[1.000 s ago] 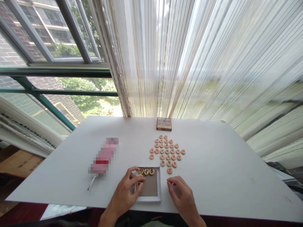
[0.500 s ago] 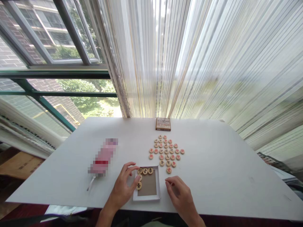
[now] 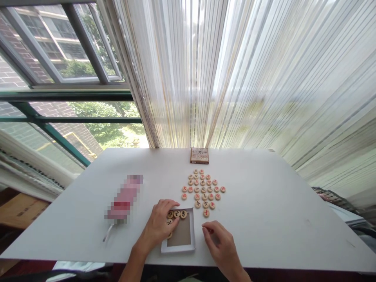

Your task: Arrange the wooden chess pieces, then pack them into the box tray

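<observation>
A shallow box tray (image 3: 192,231) with a white rim and a grey-brown floor lies at the table's front. My left hand (image 3: 160,223) reaches over its left side, thumb and fingers apart around the corner. Round Chinese chess pieces (image 3: 183,214) line the tray's far edge, black characters facing up. More pieces (image 3: 169,222) run down the left edge, partly covered by that hand. Right of the tray, my right hand (image 3: 220,243) is closed in a pinch; a small reddish spot shows among its fingers, too hidden to name. Just beyond lies a red-marked chess piece (image 3: 206,213).
Several loose red and black chess pieces (image 3: 203,189) lie in rows beyond the tray on the white table (image 3: 264,219). A small printed box (image 3: 199,156) sits at the table's back edge. A blurred pink item (image 3: 125,197) lies left. Curtains (image 3: 182,78) hang behind.
My left hand has shifted over the tray's corner, its thumb now reaching across the left-hand pieces. My right hand stays pinched beside the tray. The whole view has moved slightly.
</observation>
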Demonstrator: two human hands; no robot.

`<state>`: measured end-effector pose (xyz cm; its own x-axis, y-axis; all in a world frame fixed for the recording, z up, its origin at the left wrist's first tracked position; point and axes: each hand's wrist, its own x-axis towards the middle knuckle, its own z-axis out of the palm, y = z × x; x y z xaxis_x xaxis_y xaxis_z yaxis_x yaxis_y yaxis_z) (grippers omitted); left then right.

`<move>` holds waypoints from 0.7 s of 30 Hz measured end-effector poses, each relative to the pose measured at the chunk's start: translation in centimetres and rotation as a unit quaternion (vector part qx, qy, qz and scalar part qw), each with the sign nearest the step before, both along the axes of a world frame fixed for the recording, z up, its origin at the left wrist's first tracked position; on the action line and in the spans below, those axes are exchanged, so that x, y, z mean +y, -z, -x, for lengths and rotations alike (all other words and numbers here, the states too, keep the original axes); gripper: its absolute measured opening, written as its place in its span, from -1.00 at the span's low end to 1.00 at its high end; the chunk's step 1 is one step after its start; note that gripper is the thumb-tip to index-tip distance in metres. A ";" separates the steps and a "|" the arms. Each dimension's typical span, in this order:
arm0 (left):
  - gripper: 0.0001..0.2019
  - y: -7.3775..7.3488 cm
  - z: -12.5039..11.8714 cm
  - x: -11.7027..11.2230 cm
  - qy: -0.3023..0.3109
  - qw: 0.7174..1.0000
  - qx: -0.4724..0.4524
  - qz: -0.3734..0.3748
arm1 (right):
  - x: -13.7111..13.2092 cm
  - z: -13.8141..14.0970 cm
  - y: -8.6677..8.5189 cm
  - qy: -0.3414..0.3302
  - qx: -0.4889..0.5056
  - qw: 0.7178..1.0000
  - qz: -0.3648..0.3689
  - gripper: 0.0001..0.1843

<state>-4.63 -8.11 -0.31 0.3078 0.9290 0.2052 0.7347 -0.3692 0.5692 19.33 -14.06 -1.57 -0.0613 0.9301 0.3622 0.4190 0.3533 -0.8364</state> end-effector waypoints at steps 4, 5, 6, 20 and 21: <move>-0.65 -0.9 0.0 0.1 0.012 1.000 -0.022 -0.004 | 0.2 -0.1 0.2 -0.010 0.007 1.000 0.016 -0.85; -0.67 -1.4 -0.1 0.4 0.014 0.999 -0.032 -0.008 | 0.2 -0.1 0.3 -0.010 0.009 1.000 0.021 -0.85; -0.70 -1.9 -0.3 0.7 0.016 0.999 -0.044 -0.013 | 0.3 -0.1 0.2 -0.011 0.012 1.000 0.027 -0.85; -0.88 -6.1 -7.5 5.6 0.121 0.986 0.117 0.002 | 0.3 -1.0 0.4 0.052 0.105 0.988 0.102 -0.79; -0.87 -5.9 -7.8 5.4 0.116 0.984 0.135 -0.006 | 0.3 -1.0 0.5 0.053 0.110 0.987 0.105 -0.79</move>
